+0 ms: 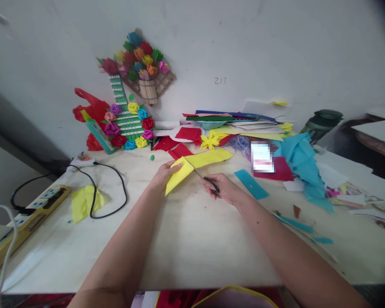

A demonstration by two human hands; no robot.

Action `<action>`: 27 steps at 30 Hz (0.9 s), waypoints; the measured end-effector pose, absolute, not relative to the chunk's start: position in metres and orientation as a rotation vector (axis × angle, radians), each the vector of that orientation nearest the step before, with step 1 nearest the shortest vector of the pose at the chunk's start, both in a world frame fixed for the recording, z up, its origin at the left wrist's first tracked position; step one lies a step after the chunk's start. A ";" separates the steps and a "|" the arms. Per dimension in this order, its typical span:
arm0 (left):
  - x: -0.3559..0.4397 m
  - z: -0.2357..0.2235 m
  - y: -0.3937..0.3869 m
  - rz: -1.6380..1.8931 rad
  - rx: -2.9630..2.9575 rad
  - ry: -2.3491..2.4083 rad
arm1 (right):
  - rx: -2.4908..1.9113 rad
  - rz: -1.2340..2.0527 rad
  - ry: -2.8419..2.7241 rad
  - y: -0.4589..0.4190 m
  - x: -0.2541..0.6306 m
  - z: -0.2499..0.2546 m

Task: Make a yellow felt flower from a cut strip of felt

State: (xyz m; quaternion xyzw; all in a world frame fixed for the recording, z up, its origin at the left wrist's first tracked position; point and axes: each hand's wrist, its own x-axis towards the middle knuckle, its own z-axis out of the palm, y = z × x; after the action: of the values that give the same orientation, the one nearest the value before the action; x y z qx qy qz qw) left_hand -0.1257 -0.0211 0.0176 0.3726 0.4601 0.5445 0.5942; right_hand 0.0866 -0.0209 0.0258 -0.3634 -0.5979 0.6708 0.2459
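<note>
My left hand [163,174] is closed on the left end of a folded sheet of yellow paper [179,176], thumb on top. In my right hand [220,187] is a pair of scissors [211,185] with dark handles, fingers curled through the loops. The blades meet the upper edge of the yellow sheet near its fold. A longer yellow strip [211,158] stretches to the right behind the blades; whether it is still joined to the held part I cannot tell. To the right of the scissors a blue paper strip [251,184] lies flat on the table [192,248].
Behind my hands are a paper-flower guitar [131,124], a green glue bottle [99,136] and a stack of coloured paper [234,122]. A black cable [125,188] and power strip [41,209] lie left. A phone [262,157], crumpled blue paper [303,158] and scraps lie right.
</note>
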 end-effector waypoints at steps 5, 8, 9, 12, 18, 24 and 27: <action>-0.126 0.018 -0.023 1.220 0.866 1.082 | -1.017 1.886 -1.657 -0.020 0.087 0.027; -0.123 0.019 -0.024 1.188 0.872 1.086 | -0.977 1.882 -1.662 -0.020 0.087 0.027; -0.122 0.019 -0.025 1.179 0.877 1.084 | -0.972 1.876 -1.658 -0.021 0.087 0.027; -0.119 0.018 -0.025 1.155 0.895 1.091 | -0.975 1.874 -1.637 -0.022 0.086 0.027; -0.116 0.016 -0.025 1.150 0.897 1.105 | -0.981 1.848 -1.609 -0.022 0.084 0.026; -0.117 0.019 -0.026 1.163 0.893 1.111 | -1.004 1.815 -1.565 -0.023 0.080 0.025; -0.117 0.020 -0.026 1.177 0.897 1.094 | -0.994 1.793 -1.554 -0.025 0.078 0.025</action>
State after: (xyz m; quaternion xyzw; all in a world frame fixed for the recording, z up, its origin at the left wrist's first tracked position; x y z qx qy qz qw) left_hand -0.1173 -0.0258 0.0197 0.3880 0.4730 0.5088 0.6056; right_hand 0.0775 -0.0245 0.0247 -0.3707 -0.5799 0.6690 0.2805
